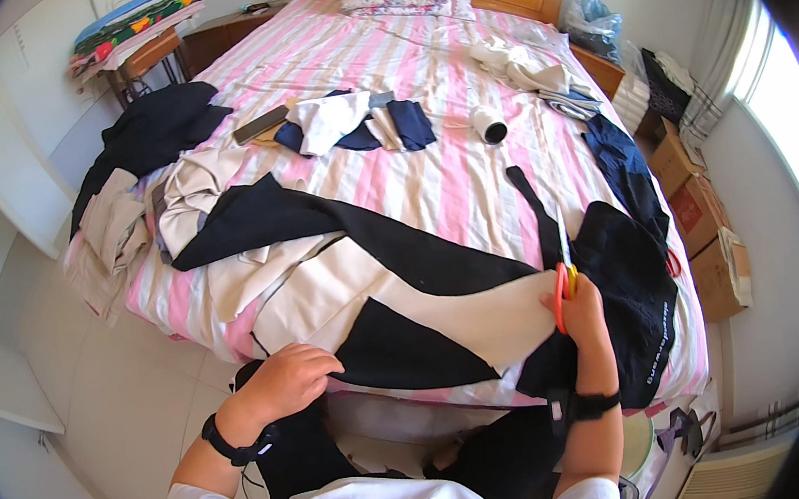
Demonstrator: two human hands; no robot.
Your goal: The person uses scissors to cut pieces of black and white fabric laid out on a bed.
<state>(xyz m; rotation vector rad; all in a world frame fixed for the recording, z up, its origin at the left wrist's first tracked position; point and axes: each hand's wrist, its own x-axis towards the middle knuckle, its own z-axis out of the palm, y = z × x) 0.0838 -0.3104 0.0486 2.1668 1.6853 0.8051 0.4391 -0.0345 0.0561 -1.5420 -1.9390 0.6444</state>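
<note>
My right hand point(584, 313) grips a pair of scissors point(562, 299) with orange and yellow handles, the blades pointing away from me over the striped sheet. Its fingers also rest by the right end of a cream fabric piece point(455, 318). At the bed's near edge, the bent fingers of my left hand point(292, 383) pinch the left corner of a black fabric panel point(410, 346), which lies next to the cream cloth. A longer black fabric strip point(348, 221) stretches behind them. Right of the scissors lies a dark garment point(616, 275) with pale lettering.
The bed point(451, 181) carries a white roll point(489, 125), folded white and navy cloths point(338, 124), beige fabric point(203, 182) and a black heap point(153, 129) at left. Navy cloth point(619, 158) lies along the right edge. Cardboard boxes point(697, 208) stand by the right wall.
</note>
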